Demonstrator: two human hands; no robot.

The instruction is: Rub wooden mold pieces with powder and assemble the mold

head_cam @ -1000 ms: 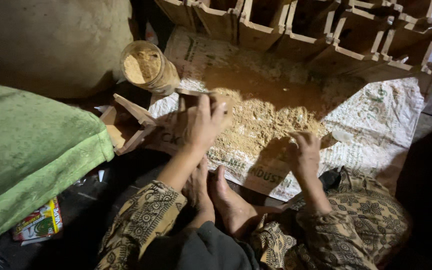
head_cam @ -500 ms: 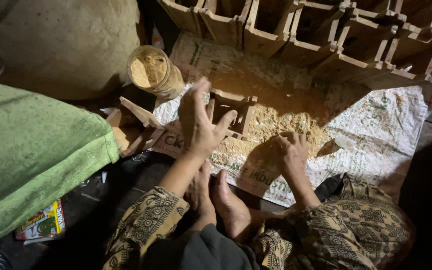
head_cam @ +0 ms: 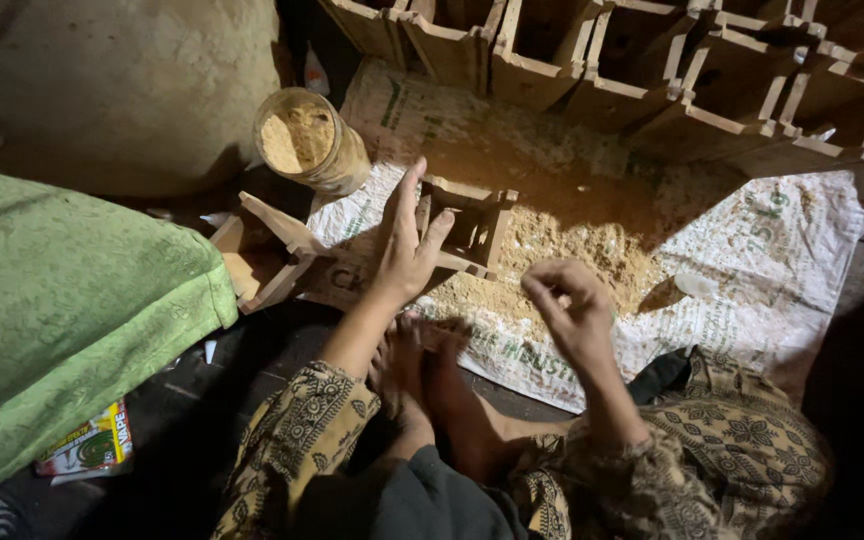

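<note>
I sit on the floor with my bare feet (head_cam: 432, 370) drawn in close, so everything is within easy reach. My left hand (head_cam: 404, 250) is spread wide, fingers splayed, resting against the near side of a small open wooden box mould (head_cam: 467, 225); the flat palm seems to steady it so it stays upright. The mould stands on the printed woven sack (head_cam: 772, 250) at the left edge of the heap of pale sawdust-like powder (head_cam: 572, 250), which puts the filling just beside its open top. My right hand (head_cam: 572, 305) hovers over the near edge of the heap, fingers curled in and bunched together as if pinching some powder, though I cannot tell whether anything is actually between them. The sack lies under the heap, I judge to keep loose powder off the floor. A round jar (head_cam: 310, 140) of the same powder stands behind the mould to the left. Another wooden piece (head_cam: 267, 250) lies tipped beside my left wrist. Finished-looking boxes (head_cam: 652, 70) are lined along the far edge, clear of my hands. A green cloth (head_cam: 62, 310) covers something at my left
</note>
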